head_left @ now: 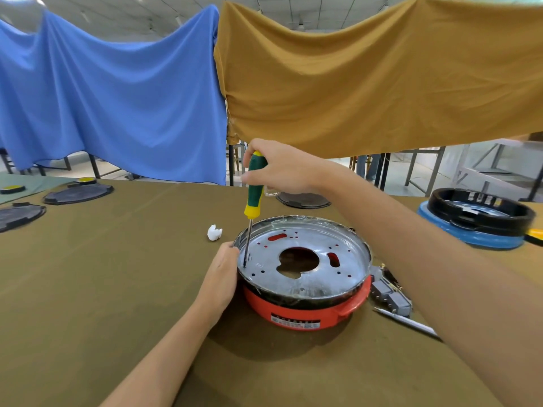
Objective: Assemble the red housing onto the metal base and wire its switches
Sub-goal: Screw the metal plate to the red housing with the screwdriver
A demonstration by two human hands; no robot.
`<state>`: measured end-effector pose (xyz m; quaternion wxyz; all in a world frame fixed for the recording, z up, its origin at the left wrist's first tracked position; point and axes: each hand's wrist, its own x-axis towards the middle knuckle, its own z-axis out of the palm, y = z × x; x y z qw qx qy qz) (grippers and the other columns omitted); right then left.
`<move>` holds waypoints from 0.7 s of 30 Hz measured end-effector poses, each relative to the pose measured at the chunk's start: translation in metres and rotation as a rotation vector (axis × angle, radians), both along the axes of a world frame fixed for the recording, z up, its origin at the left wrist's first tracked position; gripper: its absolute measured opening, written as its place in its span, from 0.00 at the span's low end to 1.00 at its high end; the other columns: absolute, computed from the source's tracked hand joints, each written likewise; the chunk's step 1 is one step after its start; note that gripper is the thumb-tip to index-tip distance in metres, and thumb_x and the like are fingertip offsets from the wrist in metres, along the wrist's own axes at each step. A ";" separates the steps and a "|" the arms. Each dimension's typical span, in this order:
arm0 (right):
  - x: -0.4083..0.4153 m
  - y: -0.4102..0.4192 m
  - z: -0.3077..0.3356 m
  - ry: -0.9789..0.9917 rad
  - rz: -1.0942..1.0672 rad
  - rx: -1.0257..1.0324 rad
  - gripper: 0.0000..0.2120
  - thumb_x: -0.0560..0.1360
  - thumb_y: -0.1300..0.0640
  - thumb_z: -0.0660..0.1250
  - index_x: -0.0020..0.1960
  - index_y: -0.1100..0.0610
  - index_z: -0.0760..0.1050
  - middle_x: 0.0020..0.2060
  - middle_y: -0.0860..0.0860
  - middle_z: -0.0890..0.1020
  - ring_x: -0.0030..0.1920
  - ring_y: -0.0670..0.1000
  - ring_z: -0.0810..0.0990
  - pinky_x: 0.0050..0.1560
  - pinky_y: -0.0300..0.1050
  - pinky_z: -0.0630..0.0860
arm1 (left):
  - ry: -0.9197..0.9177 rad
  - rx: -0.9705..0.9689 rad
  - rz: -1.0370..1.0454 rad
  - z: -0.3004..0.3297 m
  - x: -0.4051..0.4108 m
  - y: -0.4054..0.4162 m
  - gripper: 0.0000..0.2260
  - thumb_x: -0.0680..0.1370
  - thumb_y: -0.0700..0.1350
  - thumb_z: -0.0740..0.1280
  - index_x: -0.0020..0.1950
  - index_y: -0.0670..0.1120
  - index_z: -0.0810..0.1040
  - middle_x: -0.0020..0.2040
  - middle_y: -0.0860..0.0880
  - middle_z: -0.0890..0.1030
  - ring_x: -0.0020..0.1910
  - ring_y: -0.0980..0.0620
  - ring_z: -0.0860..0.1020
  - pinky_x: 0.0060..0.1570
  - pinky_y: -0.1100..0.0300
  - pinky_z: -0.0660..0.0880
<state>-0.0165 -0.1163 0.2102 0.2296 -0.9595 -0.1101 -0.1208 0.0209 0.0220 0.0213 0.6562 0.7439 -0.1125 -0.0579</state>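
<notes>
The right hand (279, 168) grips the screwdriver (253, 198) upright over the metal base's (305, 257) left edge, where the left hand (221, 274) clasps the rim.

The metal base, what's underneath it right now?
The red housing sits under the metal base, showing below its rim and through its holes. Whatever is inside the housing is mostly covered by the base.

Open olive tablecloth (102, 289) left and front of the red housing (296, 311), only a white crumpled scrap (214, 232) near its rim; right side crowded by grey switches (392, 298) and a pen-like tool (407, 321), blue-black unit (476, 221) well apart far right, 3 black plates (78, 193) far left.
</notes>
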 end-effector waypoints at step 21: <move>-0.003 0.008 0.000 0.016 -0.005 0.031 0.14 0.79 0.51 0.66 0.58 0.59 0.69 0.43 0.55 0.76 0.37 0.51 0.70 0.40 0.47 0.70 | 0.016 -0.032 -0.024 0.002 -0.002 0.000 0.18 0.70 0.53 0.54 0.49 0.44 0.75 0.49 0.40 0.80 0.47 0.47 0.76 0.56 0.43 0.75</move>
